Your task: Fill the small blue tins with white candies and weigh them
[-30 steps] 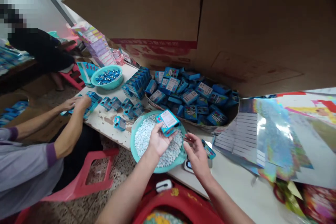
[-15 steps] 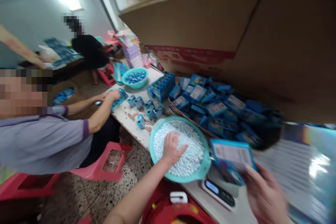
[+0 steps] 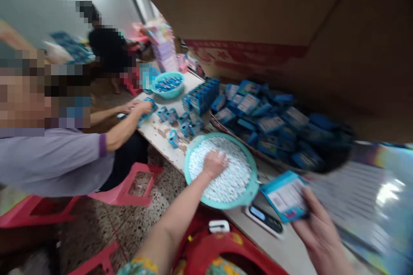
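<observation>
My left hand (image 3: 215,164) rests in a turquoise basin (image 3: 254,180) on many small white-and-blue pieces (image 3: 226,187); its fingers are bent into the pieces, and whatever they hold is hidden. To the right, my right hand (image 3: 318,223) grips a blue box (image 3: 285,195) by its right side, with a white printed panel facing up. Below that box, a small scale with a lit display (image 3: 264,219) lies on the table. Behind the basin, blue boxes (image 3: 271,123) fill a wide, dark container.
Small blue boxes (image 3: 173,138) stand beyond the basin, near a row of upright boxes (image 3: 201,96) and a second turquoise basin (image 3: 169,92). A large cardboard box (image 3: 251,13) rises behind. At left a co-worker (image 3: 64,154) sits handling a blue item; another person (image 3: 109,49) is farther back.
My left hand's fingers have drawn in from a spread pose among the pieces. The blue box in my right hand has turned and tilted. The whole view has shifted slightly.
</observation>
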### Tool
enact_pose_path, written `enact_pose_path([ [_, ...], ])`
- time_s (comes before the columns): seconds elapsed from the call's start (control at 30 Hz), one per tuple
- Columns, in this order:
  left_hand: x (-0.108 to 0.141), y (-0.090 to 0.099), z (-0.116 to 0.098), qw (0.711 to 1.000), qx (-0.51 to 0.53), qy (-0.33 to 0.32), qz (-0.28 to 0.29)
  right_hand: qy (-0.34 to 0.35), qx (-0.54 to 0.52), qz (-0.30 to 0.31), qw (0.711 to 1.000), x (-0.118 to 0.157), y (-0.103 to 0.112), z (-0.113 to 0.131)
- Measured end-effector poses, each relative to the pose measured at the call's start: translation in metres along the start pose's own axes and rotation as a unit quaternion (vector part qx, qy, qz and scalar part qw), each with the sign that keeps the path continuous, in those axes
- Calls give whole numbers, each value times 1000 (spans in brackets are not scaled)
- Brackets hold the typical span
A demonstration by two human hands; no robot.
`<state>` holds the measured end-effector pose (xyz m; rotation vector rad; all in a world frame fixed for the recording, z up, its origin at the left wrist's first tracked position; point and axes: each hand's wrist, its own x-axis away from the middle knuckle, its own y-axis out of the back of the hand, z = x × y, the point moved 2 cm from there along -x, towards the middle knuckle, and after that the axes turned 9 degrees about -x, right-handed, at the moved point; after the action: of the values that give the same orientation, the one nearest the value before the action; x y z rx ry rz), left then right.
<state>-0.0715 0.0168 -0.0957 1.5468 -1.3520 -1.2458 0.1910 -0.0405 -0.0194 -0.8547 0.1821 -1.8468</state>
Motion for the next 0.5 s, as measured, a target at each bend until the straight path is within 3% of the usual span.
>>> enact_pose_path([
  [0.07, -7, -11, 7, 999, 32, 15, 11, -45, -44, -61, 996, 0, 0, -1],
  [0.13, -12, -17, 13, 994, 91, 56, 1, -32, -58, -80, 995, 0, -4, 2],
  [0.27, -17, -8, 19, 956, 235, 163, -59, 15, -7, -42, 999, 5, -10, 10],
  [0.33, -16, 1, 18, 919, 328, 212, -62, 23, 28, -18, 999, 10, -13, 9],
  [0.4, -15, 7, 15, 823, 489, 285, -39, 24, 58, -1, 998, 13, -17, 5],
  [0.5, -15, 15, 9, 635, 676, 374, 10, 10, 109, 23, 994, 15, -28, -5],
])
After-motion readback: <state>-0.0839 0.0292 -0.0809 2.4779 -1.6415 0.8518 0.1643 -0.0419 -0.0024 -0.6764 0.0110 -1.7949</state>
